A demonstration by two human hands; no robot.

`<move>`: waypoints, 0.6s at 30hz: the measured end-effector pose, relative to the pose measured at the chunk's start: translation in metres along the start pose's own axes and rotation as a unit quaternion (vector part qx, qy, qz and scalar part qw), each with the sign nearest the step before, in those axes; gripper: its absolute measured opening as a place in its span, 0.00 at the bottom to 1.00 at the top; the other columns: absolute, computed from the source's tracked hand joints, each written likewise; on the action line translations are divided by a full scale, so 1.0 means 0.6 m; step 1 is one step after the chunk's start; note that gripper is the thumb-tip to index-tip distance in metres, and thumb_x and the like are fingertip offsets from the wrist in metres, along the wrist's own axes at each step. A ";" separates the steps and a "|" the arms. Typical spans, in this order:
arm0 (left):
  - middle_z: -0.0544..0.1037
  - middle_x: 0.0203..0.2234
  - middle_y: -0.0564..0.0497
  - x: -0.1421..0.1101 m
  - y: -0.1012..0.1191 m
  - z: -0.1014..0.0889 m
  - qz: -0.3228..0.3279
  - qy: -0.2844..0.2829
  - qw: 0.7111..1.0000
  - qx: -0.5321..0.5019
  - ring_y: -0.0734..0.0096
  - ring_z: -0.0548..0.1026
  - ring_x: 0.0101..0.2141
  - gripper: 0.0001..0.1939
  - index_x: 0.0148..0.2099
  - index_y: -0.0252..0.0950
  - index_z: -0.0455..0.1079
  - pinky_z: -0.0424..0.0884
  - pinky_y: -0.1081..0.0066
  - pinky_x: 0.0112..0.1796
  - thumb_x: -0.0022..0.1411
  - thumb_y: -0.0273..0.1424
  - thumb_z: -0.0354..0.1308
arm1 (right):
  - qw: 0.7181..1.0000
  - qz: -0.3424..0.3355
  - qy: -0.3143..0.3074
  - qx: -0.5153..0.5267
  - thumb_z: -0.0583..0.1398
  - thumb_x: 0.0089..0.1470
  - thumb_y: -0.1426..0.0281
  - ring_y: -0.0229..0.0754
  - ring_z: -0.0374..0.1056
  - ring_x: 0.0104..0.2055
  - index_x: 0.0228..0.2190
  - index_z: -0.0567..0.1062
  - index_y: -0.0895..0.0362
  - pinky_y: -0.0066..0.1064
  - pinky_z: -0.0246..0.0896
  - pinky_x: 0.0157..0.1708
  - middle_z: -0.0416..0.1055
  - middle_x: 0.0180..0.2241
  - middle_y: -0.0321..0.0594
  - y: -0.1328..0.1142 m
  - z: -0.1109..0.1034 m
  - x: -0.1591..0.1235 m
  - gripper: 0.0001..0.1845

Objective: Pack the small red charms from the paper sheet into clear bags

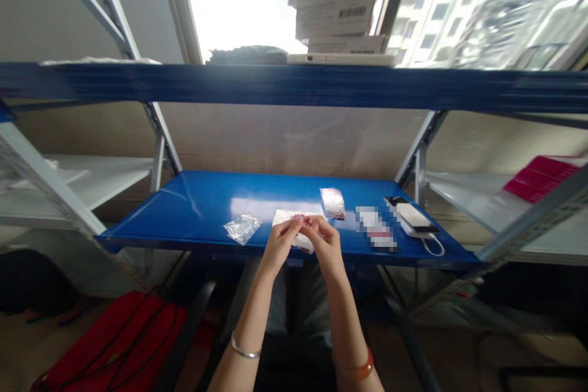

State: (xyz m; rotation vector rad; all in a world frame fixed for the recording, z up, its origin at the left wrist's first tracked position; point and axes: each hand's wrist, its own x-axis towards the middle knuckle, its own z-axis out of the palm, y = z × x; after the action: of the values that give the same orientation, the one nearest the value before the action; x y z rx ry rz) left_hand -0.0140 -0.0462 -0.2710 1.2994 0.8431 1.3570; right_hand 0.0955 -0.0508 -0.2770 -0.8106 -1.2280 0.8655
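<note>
Just hands on white packet

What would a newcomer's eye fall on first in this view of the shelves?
Probably the glossy blue shelf at centre, where the left hand and right hand meet over a white packet. Above, white boxes are stacked on the upper blue beam; a red bag lies on the floor at lower left.

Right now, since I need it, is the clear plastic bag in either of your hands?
No, the clear plastic bag lies on the blue shelf, apart from the left hand and right hand pinching a white packet.
</note>
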 end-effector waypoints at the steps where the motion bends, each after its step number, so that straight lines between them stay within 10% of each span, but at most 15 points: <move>1: 0.79 0.38 0.46 0.001 -0.001 -0.001 0.000 0.008 1.000 0.000 0.59 0.73 0.45 0.18 0.42 0.34 0.77 0.66 0.65 0.48 0.56 0.42 0.58 | 1.000 -0.003 0.004 -0.002 0.62 0.46 0.62 0.40 0.63 0.35 0.14 0.57 0.56 0.33 0.60 0.38 0.66 0.27 0.36 0.004 0.000 0.000 0.22; 18: 0.79 0.23 0.48 0.008 -0.014 -0.014 -0.010 0.072 0.997 -0.002 0.67 0.76 0.29 0.13 0.30 0.32 0.78 0.69 0.71 0.33 0.50 0.39 0.64 | 0.996 -0.019 -0.014 -0.082 0.63 0.45 0.60 0.38 0.60 0.29 0.10 0.56 0.56 0.31 0.56 0.30 0.63 0.23 0.37 0.011 -0.018 0.007 0.26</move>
State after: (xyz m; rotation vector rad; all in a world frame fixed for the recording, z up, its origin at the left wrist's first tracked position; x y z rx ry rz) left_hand -0.0201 -0.0386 -0.2791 1.1974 0.9472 1.4485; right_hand 0.1057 -0.0448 -0.2826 -0.9065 -1.3481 0.7550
